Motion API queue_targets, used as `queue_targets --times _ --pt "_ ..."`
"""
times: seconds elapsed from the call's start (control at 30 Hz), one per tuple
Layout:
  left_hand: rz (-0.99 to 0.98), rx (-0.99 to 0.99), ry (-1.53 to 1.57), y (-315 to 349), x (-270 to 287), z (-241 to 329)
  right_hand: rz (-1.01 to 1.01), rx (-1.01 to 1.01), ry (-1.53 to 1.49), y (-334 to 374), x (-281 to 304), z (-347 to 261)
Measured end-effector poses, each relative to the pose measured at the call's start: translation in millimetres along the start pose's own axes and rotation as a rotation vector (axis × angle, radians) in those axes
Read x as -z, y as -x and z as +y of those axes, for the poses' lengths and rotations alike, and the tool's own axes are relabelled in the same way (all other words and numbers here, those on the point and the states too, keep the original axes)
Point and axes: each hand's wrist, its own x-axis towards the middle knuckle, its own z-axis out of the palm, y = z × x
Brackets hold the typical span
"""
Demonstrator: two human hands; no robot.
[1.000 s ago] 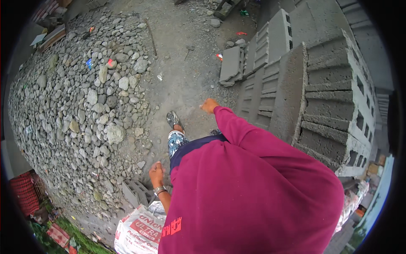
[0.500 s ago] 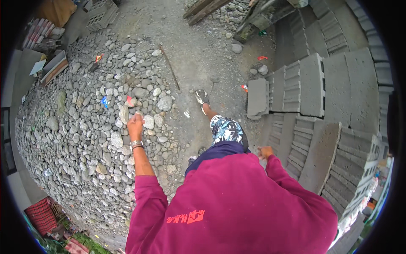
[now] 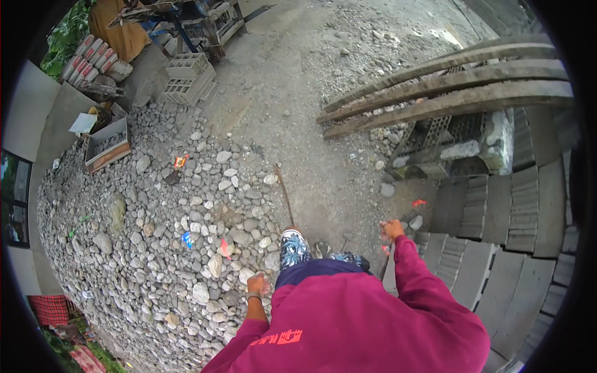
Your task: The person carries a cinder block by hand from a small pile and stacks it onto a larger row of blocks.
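My left hand hangs beside my body above grey stones, its fingers curled in, with nothing seen in it. A bracelet or watch circles that wrist. My right hand is held out ahead on the right, fingers loosely curled, with no object showing in it. It is nearest to a pale stone and the stacked concrete blocks. My patterned shorts show beneath the maroon top, one leg forward on the gravel path.
A thin rusty rod lies ahead of my leg. Long wooden beams rest over a block-like stand at the right. Further off are hollow blocks, a wooden box and stacked bags. Wrappers litter the stones.
I have moved forward along the path; the beams and far blocks now show more fully. My left hand has swung back towards my body, and my right hand has swung forward.
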Motion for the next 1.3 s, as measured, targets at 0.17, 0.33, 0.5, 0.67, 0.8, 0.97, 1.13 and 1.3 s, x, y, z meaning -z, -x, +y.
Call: queue_targets --times 0.17,0.33,0.5,0.67,0.8,0.97,1.13,1.3 --pt "0.068 -0.114 0.067 -60.2 -19.2 126.1 -0.003 0.311 0.016 -133.0 -16.7 -235.7" --pt "0.037 -0.166 -0.177 -146.1 -42.6 272.1 -0.194 0.339 -0.097 -184.7 -37.5 -380.3" --pt "0.433 -1.209 -0.827 -251.4 -85.9 443.0 -0.242 0.065 -0.059 -205.4 -7.9 -462.2" --pt "-0.054 -0.619 -0.158 -213.7 -206.7 745.5 -0.083 -0.306 0.017 -247.1 32.6 -483.3" --pt "-0.133 -0.741 -0.048 -211.4 -294.8 900.2 -0.14 -0.456 0.085 -325.0 53.7 -529.6" --pt "0.101 -0.796 -0.482 -263.5 -379.1 991.7 -0.121 -0.448 -0.124 -457.9 85.6 -664.9" --pt "0.073 -0.447 -0.544 -287.6 -410.9 1052.8 -0.119 -0.218 0.049 -601.6 122.5 -879.6" --pt "0.072 -0.444 -0.189 -266.1 -451.3 1173.5 -0.163 0.183 0.057 -754.2 135.9 -1129.9"
